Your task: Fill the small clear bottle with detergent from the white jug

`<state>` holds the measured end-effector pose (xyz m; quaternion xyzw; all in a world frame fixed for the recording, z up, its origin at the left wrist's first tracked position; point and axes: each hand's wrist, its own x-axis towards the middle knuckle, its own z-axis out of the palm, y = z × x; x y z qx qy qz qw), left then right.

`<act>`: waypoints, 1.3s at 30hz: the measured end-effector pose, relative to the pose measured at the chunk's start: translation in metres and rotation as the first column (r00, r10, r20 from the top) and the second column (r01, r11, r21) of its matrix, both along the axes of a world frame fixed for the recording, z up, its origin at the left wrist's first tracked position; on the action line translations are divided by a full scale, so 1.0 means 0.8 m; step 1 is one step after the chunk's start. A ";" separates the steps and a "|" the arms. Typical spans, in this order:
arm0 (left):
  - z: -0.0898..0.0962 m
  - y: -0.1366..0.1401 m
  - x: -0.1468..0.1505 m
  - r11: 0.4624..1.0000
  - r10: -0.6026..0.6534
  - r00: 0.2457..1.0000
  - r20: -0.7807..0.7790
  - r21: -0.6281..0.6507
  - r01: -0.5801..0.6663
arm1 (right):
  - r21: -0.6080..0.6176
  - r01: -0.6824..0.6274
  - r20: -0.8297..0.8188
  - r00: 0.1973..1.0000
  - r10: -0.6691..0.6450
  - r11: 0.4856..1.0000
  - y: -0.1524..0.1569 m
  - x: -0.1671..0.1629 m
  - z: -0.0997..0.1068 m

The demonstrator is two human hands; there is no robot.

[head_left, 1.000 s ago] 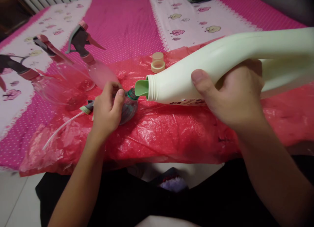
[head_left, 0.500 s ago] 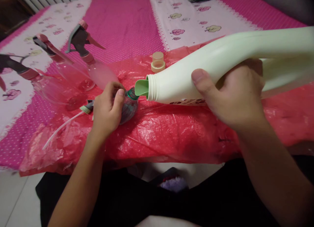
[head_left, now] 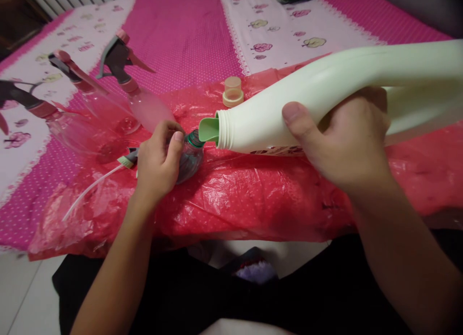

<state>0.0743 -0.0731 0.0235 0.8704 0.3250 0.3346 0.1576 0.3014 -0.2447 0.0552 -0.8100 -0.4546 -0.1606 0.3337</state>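
Observation:
My right hand (head_left: 347, 132) is wrapped round the handle of a large pale detergent jug (head_left: 275, 118), tipped onto its side with its neck pointing left. The jug's green pouring spout (head_left: 209, 129) sits right at the open mouth of a clear spray bottle (head_left: 191, 161) with a green-tinted neck. My left hand (head_left: 161, 156) grips that bottle, fingers curled round its upper part. Whether liquid is flowing cannot be made out. Just left of my left hand lies a spray head (head_left: 129, 159) with a white dip tube (head_left: 90, 186).
Three pink spray bottles with trigger heads, one of them a bottle (head_left: 150, 105) near my left hand, stand at the left. A yellowish cap (head_left: 233, 92) rests behind the jug's neck. Red plastic sheeting (head_left: 253, 200) covers the front of a bed with a pink patterned sheet (head_left: 181, 31).

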 end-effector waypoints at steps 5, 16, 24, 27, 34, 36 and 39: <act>0.000 0.000 0.000 1.000 -0.004 1.000 0.003 -0.009 0.004 | -0.036 -0.008 -0.016 1.000 0.007 0.999 -0.002 -0.001 0.001; 0.000 -0.001 0.001 1.000 0.000 1.000 0.012 -0.003 0.000 | -0.021 -0.018 -0.011 1.000 0.018 1.000 -0.002 -0.001 0.002; 0.000 -0.001 0.000 1.000 -0.003 1.000 0.011 -0.015 0.003 | -0.005 -0.011 -0.003 1.000 0.011 1.000 -0.001 0.000 0.001; 0.000 -0.001 0.000 1.000 -0.006 1.000 0.010 -0.012 0.006 | -0.018 -0.009 -0.003 1.000 0.009 1.000 -0.001 -0.001 0.002; 0.000 -0.001 0.000 1.000 -0.006 1.000 0.007 -0.002 0.006 | 0.014 -0.015 0.030 0.999 0.014 1.000 0.000 0.002 -0.003; 0.000 -0.001 0.000 1.000 -0.008 1.000 0.013 0.000 0.008 | 0.034 -0.026 0.041 0.999 0.025 0.999 0.001 0.003 -0.005; 0.000 -0.001 0.000 1.000 -0.011 1.000 0.015 -0.007 0.011 | 0.034 -0.023 0.049 0.999 0.021 0.999 0.000 0.004 -0.006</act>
